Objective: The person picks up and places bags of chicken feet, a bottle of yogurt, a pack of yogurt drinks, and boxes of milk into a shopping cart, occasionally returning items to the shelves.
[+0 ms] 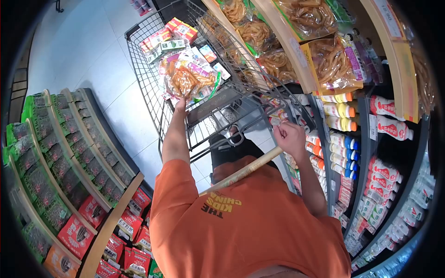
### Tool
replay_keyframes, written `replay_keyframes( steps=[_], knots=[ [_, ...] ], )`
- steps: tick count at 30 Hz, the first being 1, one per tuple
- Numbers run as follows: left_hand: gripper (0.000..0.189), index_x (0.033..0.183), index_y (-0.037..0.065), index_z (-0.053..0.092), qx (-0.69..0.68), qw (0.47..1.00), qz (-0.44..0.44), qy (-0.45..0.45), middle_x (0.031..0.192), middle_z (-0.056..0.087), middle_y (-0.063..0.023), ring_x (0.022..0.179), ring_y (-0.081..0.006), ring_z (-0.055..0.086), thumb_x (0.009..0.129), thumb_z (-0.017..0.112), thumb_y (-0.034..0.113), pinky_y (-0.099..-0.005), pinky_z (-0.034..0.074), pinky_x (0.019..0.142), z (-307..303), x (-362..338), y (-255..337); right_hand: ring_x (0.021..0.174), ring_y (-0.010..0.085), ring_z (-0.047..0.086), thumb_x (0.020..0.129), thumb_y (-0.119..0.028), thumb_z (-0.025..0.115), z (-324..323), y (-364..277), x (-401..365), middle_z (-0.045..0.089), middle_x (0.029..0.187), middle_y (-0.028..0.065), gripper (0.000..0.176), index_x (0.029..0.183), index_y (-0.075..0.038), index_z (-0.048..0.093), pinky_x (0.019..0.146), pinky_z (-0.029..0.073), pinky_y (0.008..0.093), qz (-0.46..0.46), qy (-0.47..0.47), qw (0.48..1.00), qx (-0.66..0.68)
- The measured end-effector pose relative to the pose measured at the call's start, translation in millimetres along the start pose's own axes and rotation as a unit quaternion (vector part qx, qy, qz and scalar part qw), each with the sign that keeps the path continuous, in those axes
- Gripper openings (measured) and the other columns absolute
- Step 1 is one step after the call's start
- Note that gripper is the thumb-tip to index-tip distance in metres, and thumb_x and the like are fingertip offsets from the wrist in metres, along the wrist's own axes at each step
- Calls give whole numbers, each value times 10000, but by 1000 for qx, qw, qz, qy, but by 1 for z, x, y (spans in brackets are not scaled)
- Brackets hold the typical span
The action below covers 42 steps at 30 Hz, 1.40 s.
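snack bag held over shopping cart

the snack bag [190, 76] of orange-brown strips lies in the wire shopping cart [143, 78] on boxed goods. its long axis appears to run across the cart, near edge toward the person. the left hand [181, 104] pinches that edge. the right hand [289, 136] is curled closed at the upper end of a pale rod [241, 172]; contact with the rod cannot be told. bottle shelves [366, 153] stand right.

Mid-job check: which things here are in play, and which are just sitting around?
In play: left hand on the snack packet; shopping cart; right hand, apparently gripping the wooden stick.
Lying about: shelf bottles; green packs; red packs; shelved snack bags.
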<state>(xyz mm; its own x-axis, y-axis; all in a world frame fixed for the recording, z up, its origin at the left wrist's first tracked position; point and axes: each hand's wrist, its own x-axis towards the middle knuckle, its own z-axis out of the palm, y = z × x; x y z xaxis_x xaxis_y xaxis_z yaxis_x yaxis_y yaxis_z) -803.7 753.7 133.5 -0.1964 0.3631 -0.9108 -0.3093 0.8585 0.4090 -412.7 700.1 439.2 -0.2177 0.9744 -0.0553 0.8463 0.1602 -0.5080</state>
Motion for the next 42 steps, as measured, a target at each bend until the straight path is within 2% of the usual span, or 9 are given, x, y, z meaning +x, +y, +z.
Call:
replay_keyframes(
  steps=[4,10,17,21,25,35,37,39,42],
  knots=[
    [777,1451,71,429,68,987,124,-75,1547,342,-123,1375,-302,347,797,678,408,-510,361,1046,-18,71,-37,463,281,503,823,-166,707,2,-2,1,500,539,86,346,577,-50,493,456,371,386,12,-11,1000,-16],
    [490,1202,138,571,-98,994,-6,-54,1352,488,-50,1210,-202,440,757,678,312,-430,391,964,-4,45,-22,462,287,494,812,-154,711,4,0,2,495,534,85,341,572,-52,492,458,365,389,11,-8,1000,-15],
    [502,1273,142,624,-127,991,41,2,1311,581,-96,1172,-200,535,790,696,256,-426,449,963,-6,69,-31,471,284,496,810,-151,711,2,1,1,495,539,85,339,574,-53,488,464,368,388,7,-1,1000,-6],
    [305,1076,96,746,207,953,164,150,1073,711,-183,987,-290,687,798,707,214,-402,523,888,-14,86,-29,487,285,518,818,-170,701,-1,0,3,512,546,81,339,576,-52,495,473,387,394,15,-14,1000,-4],
    [205,919,60,783,386,826,333,238,849,719,-226,848,-351,720,787,714,201,-407,553,814,-10,28,32,517,302,559,832,-210,691,-3,-1,4,545,562,83,341,582,-55,519,486,412,413,17,-28,999,-8],
    [193,1033,-39,741,190,803,560,68,921,760,-128,826,-141,712,862,709,42,-261,546,745,67,-286,171,534,237,622,927,-312,666,-2,3,5,610,604,85,373,660,-54,626,529,488,409,53,25,986,157],
    [210,1059,-40,737,77,829,554,23,962,756,-118,846,-137,703,880,721,70,-263,548,753,81,-341,164,735,213,699,994,-412,576,3,-14,12,704,803,119,422,922,-18,708,697,573,370,49,-85,829,550],
    [206,1061,-36,739,67,813,578,-13,976,753,-103,862,-133,692,881,732,65,-263,543,774,94,-404,152,1050,257,667,1024,-496,466,-23,-46,29,684,1107,171,563,1189,23,610,961,517,381,141,-268,617,726],
    [144,961,-13,770,148,755,639,-19,915,759,-95,851,-129,691,819,754,-15,-243,521,824,100,-439,116,1293,289,528,1020,-566,379,-16,-56,37,573,1330,214,683,1396,-1,449,1114,407,434,26,-185,390,901]
  ],
)
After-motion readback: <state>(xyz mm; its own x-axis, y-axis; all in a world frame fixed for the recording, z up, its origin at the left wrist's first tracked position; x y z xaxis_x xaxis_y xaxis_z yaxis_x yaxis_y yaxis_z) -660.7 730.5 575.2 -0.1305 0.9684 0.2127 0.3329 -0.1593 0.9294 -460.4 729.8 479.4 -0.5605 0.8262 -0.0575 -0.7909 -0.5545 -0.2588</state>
